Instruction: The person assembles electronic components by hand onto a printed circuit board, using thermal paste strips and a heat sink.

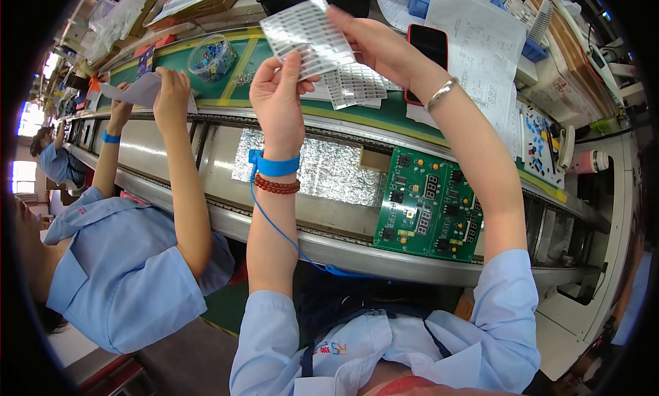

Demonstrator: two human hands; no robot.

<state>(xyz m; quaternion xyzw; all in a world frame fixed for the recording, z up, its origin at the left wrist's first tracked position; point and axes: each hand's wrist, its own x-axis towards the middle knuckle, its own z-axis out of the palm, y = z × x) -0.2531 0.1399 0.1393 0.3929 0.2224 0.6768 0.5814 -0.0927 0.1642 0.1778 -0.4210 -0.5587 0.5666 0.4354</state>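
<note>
Between my two raised hands is a sheet of silver labels [305,33] with rows of small dark print, tilted above the far side of the line. My left hand [278,101] pinches its lower edge, thumb on top. At its upper right corner my right hand [379,47] grips with the fingers closed. More label sheets [355,86] lie just below on the green bench strip. A green circuit board [427,214] with digit displays and yellow buttons rests on the conveyor rails, nearer to me. My left wrist wears a blue wrist strap with a cord.
A red-edged phone [427,46] and printed papers [480,53] lie at the back right. A clear tub of small parts [211,58] stands back left. On the left, a co-worker's hands hold white paper [143,90]. A panel with blue parts [540,143] and a pink cup [589,162] are rightward.
</note>
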